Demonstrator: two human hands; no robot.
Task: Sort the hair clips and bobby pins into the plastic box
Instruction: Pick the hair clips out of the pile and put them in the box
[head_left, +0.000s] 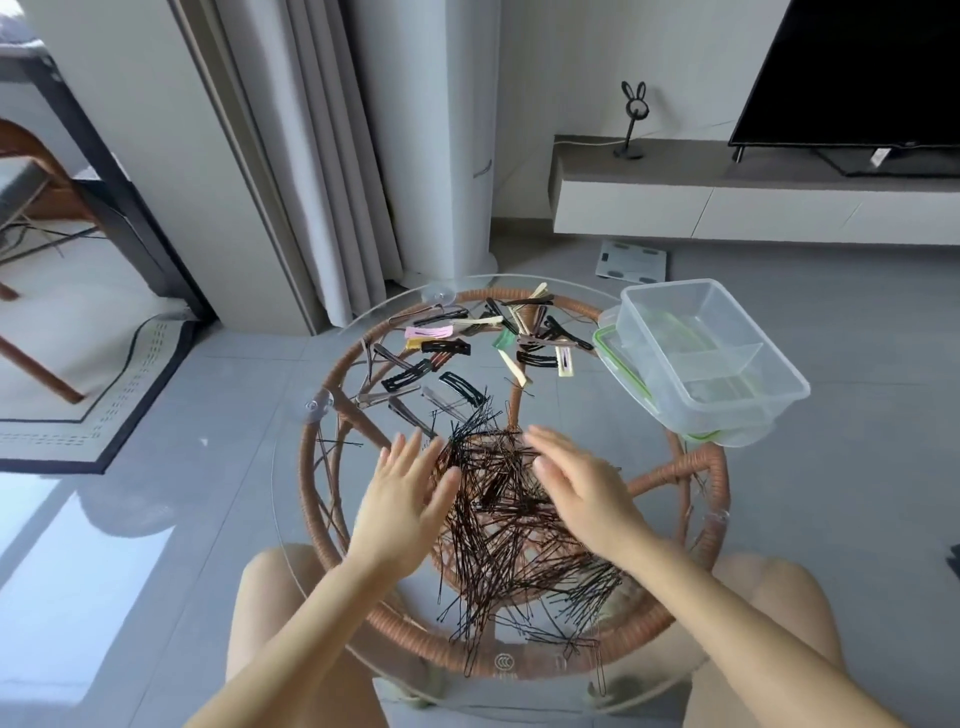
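Observation:
A big heap of dark bobby pins (511, 525) lies on the near half of the round glass table (291, 467). Hair clips (467, 345) in black, pink, cream, yellow and green are spread over the far half. A clear plastic box (727, 410) with dividers sits tilted at the table's right edge, resting on its green-rimmed lid (610, 353). My left hand (402, 504) is open, palm inward, at the heap's left side. My right hand (582, 488) is open at the heap's right side. Neither hand holds anything.
The glass top rests on a brown wicker frame (675, 618). My knees show under the table. A bathroom scale (631, 260) lies on the grey floor behind. A rug (104, 405) and a chair are at the left, a TV cabinet (727, 202) at the back right.

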